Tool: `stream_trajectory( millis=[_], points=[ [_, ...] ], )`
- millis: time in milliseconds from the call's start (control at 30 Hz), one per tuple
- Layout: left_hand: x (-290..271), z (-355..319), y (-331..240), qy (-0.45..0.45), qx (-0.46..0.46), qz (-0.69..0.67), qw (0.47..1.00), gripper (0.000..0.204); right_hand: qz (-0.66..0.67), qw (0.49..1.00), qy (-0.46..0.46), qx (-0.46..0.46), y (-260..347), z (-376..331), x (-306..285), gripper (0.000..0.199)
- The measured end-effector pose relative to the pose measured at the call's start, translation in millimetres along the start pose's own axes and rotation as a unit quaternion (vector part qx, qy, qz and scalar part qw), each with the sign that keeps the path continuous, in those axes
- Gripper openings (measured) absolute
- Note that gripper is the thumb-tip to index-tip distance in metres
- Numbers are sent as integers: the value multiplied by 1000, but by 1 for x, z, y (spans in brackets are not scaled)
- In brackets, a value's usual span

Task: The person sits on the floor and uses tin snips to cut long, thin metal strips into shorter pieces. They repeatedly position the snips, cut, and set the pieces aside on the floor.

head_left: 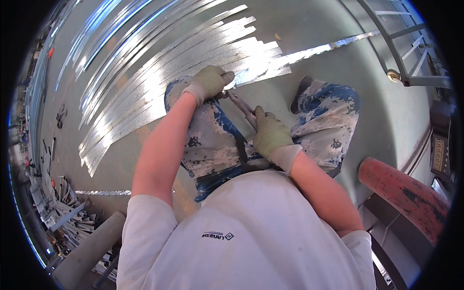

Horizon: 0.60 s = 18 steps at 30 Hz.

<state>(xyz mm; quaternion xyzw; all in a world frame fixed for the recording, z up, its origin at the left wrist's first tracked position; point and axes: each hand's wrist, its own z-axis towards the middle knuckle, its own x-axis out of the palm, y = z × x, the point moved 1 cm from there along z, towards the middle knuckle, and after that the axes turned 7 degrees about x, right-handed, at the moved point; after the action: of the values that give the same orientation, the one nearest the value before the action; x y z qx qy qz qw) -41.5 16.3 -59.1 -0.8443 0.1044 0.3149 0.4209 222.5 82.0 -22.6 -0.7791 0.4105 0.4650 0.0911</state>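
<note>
Left hand (209,82) pinched a shiny strip (316,51); right hand (271,131) gripped a tool (243,107), tip near left. Metal slats (145,87) lay on floor (309,24).

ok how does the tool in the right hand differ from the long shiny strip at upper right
The tool is short; the strip is far longer. The tool looks dull brownish, while the strip gleams silver. The tool is gripped by the right hand; the strip stretches away from it. Both are narrow.

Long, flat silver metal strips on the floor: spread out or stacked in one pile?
Spread out: the strips lie side by side across the grey floor, ends staggered. Whether any overlap, I can't tell.
</note>
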Motion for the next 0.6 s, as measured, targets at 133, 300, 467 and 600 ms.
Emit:
stream_trajectory(
  millis=[133, 300, 467, 600],
  points=[
    [-4, 2, 11, -39, 6, -4, 999, 57, -12, 996, -79, -24, 1, -2, 14, 37],
    [-12, -9, 11, -84, -71, -251, 962, 42, 78, 995, 44, -35, -19, -5, 2, 49],
    [-28, -27, 5, -109, -58, -308, 943, 36, 345, 937, 43, 23, -63, 15, 14, 52],
    [-41, -57, 3, -132, -52, -332, 933, 37, 594, 797, 82, 70, -82, 29, -7, 46]
  ],
)
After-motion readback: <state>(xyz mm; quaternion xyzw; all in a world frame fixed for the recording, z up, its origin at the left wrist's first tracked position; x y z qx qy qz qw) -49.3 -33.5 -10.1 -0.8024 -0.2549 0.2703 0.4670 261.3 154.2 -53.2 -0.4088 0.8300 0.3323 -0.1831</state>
